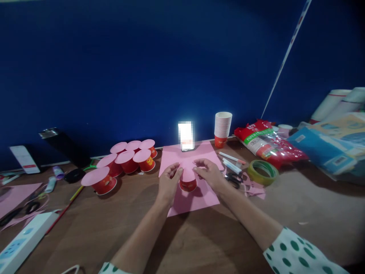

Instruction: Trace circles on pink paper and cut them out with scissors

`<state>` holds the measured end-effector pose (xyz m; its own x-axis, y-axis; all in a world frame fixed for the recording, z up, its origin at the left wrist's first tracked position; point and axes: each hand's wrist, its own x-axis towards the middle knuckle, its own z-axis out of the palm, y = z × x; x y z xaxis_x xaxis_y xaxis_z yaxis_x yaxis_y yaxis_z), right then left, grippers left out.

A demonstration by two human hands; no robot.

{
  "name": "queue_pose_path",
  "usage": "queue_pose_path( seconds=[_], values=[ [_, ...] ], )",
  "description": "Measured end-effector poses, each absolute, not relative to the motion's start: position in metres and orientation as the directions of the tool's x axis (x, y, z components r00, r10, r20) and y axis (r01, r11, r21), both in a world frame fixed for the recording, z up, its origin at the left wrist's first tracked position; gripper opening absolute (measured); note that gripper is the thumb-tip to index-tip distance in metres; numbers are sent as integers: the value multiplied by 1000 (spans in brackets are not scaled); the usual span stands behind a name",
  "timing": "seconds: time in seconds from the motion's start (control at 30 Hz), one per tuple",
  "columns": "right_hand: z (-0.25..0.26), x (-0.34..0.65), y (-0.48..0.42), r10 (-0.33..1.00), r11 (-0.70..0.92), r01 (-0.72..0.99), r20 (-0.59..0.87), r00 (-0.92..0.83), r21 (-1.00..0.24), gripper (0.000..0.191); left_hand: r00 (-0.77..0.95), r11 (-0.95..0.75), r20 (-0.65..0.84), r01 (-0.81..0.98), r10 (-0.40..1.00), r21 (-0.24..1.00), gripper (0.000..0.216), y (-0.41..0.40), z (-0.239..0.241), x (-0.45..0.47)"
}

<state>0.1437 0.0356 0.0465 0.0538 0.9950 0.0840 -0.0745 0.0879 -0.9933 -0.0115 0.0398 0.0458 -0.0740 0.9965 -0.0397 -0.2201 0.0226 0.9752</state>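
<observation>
The pink disc (188,172) lies over the red cup (188,186), midway between my half-curled left hand (170,178) and right hand (210,173), both about equally near, fingertips at its opposite edges, though I can't tell whether either pinches it.

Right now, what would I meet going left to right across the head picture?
Power strip → pink-topped cups → left hand → lone cup → right hand → tape → blue packet.
</observation>
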Motion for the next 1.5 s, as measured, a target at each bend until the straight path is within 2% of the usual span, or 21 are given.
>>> queue_pose_path(
  seconds=[0.83, 0.93, 1.0, 1.1, 1.5],
  values=[
    [42, 145, 35, 997, 72, -35, 70, 37, -997, 34, -57, 33, -47, -223, 997, 974, 52, 41, 35, -13],
    [41, 146, 35, 990, 117, 51, 120, 72, -992, 29, -64, 40, -56, -222, 996, 974, 52, 40, 36, -12],
    [42, 147, 34, 975, 188, 154, 203, 90, -970, 22, -68, 38, -53, -213, 996, 976, 51, 40, 37, -12],
    [46, 148, 33, 951, 290, 250, 309, 37, -924, 12, -78, 35, -50, -190, 996, 981, 50, 39, 37, -12],
    [42, 147, 33, 967, 253, 218, 255, -22, -943, 16, -98, 45, -64, -189, 993, 981, 48, 36, 41, -10]
  ],
)
